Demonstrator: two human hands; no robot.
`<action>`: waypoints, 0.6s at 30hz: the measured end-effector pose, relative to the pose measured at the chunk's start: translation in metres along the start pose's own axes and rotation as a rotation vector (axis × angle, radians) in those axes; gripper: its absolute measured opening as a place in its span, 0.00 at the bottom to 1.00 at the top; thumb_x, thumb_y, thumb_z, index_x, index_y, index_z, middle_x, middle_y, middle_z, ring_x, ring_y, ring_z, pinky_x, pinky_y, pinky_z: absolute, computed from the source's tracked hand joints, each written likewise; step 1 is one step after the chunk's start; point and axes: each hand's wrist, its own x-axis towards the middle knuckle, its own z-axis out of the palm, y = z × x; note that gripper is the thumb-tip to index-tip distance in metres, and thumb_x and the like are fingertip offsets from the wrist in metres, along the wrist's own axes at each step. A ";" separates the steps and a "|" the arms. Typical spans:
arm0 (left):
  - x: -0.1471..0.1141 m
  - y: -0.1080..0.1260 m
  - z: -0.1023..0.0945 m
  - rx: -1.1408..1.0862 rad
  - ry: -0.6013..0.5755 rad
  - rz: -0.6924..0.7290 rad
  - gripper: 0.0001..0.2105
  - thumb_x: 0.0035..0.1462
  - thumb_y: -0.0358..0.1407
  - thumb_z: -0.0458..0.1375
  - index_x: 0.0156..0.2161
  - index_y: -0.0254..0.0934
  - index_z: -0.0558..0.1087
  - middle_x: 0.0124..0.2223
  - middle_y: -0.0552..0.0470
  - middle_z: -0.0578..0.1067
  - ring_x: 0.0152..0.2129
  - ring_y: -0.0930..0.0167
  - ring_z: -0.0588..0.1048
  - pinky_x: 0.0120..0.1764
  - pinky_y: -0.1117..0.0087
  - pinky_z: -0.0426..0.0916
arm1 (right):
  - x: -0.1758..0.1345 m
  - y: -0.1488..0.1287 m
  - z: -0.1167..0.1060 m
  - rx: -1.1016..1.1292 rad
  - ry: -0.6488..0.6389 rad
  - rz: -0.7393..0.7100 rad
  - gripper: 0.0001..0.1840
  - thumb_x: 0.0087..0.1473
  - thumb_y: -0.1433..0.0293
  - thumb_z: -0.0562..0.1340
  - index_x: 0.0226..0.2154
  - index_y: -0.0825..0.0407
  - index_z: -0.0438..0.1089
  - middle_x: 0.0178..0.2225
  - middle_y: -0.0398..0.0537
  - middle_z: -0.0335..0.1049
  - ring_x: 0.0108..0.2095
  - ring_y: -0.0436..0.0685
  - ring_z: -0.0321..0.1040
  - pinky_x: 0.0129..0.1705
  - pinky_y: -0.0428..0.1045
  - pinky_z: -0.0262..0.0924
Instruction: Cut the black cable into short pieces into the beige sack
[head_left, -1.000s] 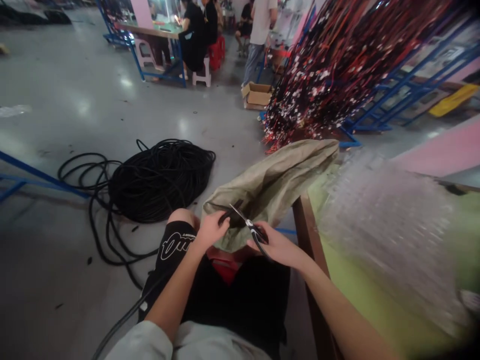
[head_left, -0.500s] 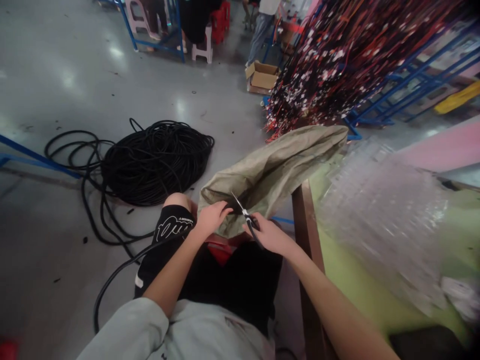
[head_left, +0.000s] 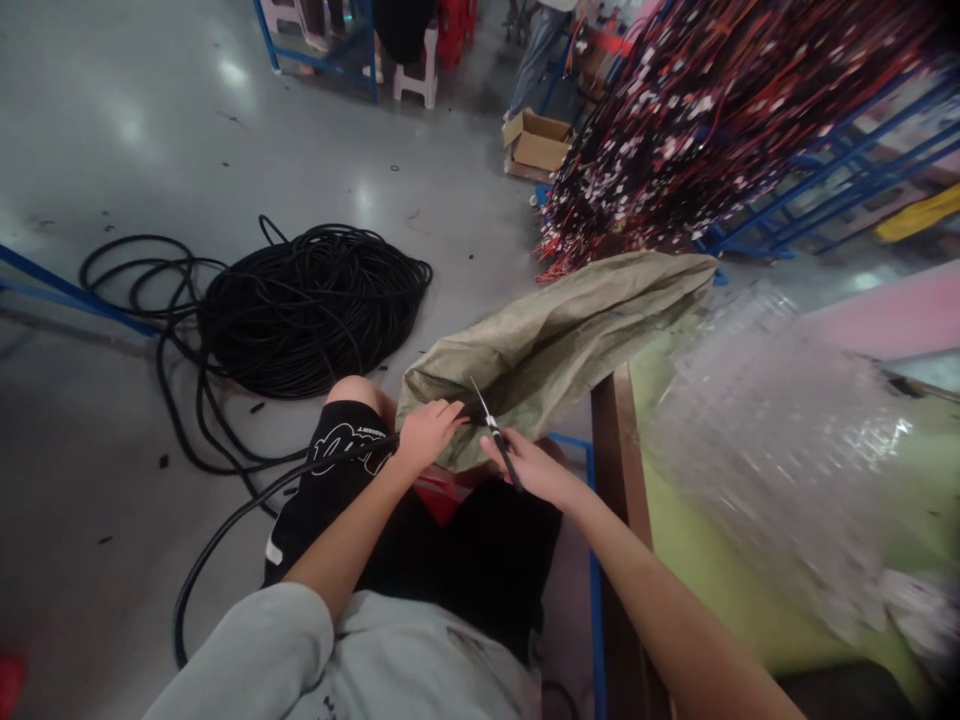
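My left hand (head_left: 431,432) is closed around a black cable (head_left: 247,512), which runs back across my left thigh and bends down toward the floor. The cable's short end sticks out past my fingers. In my right hand (head_left: 529,468) is a pair of scissors (head_left: 495,432) with black handles, its blades pointing up and away, close to the cable end. Beneath both hands a khaki woven sack (head_left: 487,350) lies open, draped from my lap to the table edge. A large coil of black cable (head_left: 307,310) rests on the floor at left.
At right stands a table with a wooden edge (head_left: 619,480) and clear plastic bags (head_left: 772,430) on it. Bundled wires (head_left: 675,130) hang from a blue rack (head_left: 817,190). A cardboard box (head_left: 540,145), stools (head_left: 416,75) and people are farther back.
The cable has come up over my left thigh and its end now shows beyond my left fingers. The scissors have turned slightly more upright. The whole view has shifted a little.
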 end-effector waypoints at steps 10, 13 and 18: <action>0.005 -0.006 0.003 -0.405 -0.092 -0.140 0.11 0.64 0.39 0.49 0.46 0.37 0.69 0.40 0.47 0.76 0.35 0.67 0.75 0.39 0.68 0.67 | 0.013 0.014 0.003 0.049 -0.002 0.125 0.23 0.56 0.47 0.58 0.33 0.51 0.62 0.21 0.40 0.65 0.19 0.51 0.64 0.19 0.44 0.58; 0.004 -0.012 0.006 -0.525 -0.091 -0.206 0.11 0.61 0.33 0.51 0.49 0.36 0.65 0.37 0.49 0.76 0.30 0.68 0.75 0.37 0.68 0.68 | 0.008 0.010 0.002 -0.012 -0.025 0.086 0.22 0.56 0.48 0.58 0.36 0.51 0.63 0.24 0.40 0.67 0.24 0.52 0.67 0.25 0.45 0.60; 0.004 -0.009 0.003 -0.638 -0.039 -0.187 0.08 0.61 0.35 0.51 0.44 0.37 0.67 0.36 0.50 0.76 0.31 0.69 0.75 0.37 0.69 0.67 | 0.001 0.002 -0.002 -0.142 -0.036 0.068 0.25 0.53 0.48 0.61 0.43 0.51 0.64 0.33 0.45 0.70 0.33 0.56 0.68 0.36 0.48 0.62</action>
